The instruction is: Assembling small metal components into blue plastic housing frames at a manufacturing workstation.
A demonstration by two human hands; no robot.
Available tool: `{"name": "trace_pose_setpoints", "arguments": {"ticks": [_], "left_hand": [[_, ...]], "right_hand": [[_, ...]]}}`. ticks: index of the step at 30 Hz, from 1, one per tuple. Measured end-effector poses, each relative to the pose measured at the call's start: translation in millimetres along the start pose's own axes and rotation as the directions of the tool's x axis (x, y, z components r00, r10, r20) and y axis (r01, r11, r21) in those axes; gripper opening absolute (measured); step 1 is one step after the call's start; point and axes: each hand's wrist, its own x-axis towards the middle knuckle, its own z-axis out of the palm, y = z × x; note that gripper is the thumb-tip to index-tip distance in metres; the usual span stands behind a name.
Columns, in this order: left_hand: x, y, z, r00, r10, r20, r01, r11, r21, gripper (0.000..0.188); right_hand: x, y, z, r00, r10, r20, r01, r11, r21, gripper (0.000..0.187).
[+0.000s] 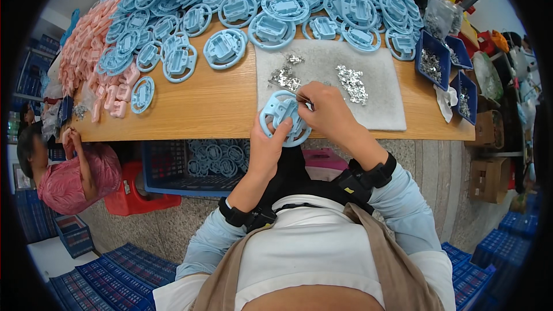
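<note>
My left hand is closed around a light-blue plastic wheel-shaped part, thumb across its middle, just over the table's front edge. My right hand pinches thin metal tweezers at the top right of that part. Their tip points left, by a small heap of metal contact pieces. A second heap of shiny metal pieces lies to the right. Both heaps rest on a grey-white mat. Whether the tweezers grip a piece, I cannot tell.
Many blue wheel parts pile across the back of the wooden table. Pink parts lie at the left. Blue bins of small metal pieces stand right. Below are a blue crate and red stool; another person sits left.
</note>
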Motion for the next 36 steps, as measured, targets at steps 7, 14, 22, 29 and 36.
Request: {"name": "trace_pose_setpoints", "arguments": {"ticks": [7, 14, 22, 29, 36], "left_hand": [[-5, 9, 4, 0.999, -0.009, 0.045, 0.005, 0.997, 0.080, 0.040], [-3, 4, 2, 0.996, -0.064, 0.056, 0.062, 0.997, 0.034, 0.046], [10, 7, -6, 0.970, -0.195, 0.144, 0.224, 0.946, -0.235, 0.037], [24, -4, -10, 0.972, -0.182, 0.148, 0.208, 0.961, -0.181, 0.031], [23, -4, -9, 0.971, -0.206, 0.126, 0.230, 0.945, -0.232, 0.030]], "right_hand": [[-1, -15, 5, 0.992, 0.076, 0.100, -0.043, 0.955, -0.293, 0.010], [-8, -5, 14, 0.997, -0.054, -0.052, 0.043, 0.980, -0.192, 0.013], [-22, -2, 17, 0.985, -0.173, -0.024, 0.160, 0.946, -0.280, 0.023], [-30, 5, 7, 0.998, 0.017, -0.054, -0.023, 0.993, -0.119, 0.035], [-51, -1, 14, 0.996, 0.060, 0.066, -0.040, 0.963, -0.268, 0.044]]}}
